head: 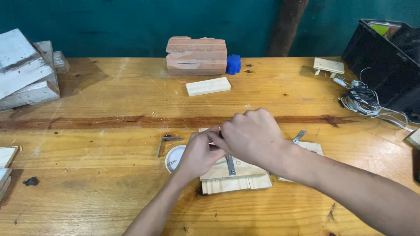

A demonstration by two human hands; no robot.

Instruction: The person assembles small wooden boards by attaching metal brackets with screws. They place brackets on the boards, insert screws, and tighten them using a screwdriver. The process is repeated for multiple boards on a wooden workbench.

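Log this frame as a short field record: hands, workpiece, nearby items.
left hand: on the stacked wood pieces, fingers pinched at the top edge
right hand: closed over the same spot, what it grips is hidden
metal strip: lies on the wood, below the hands
white dish: left of the stack
brick: far edge of workbench

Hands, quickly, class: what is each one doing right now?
Left hand: fingers curled, pressing on the stacked wood pieces; whether it grips anything cannot be told.
Right hand: closed over something hidden, above the metal bracket.
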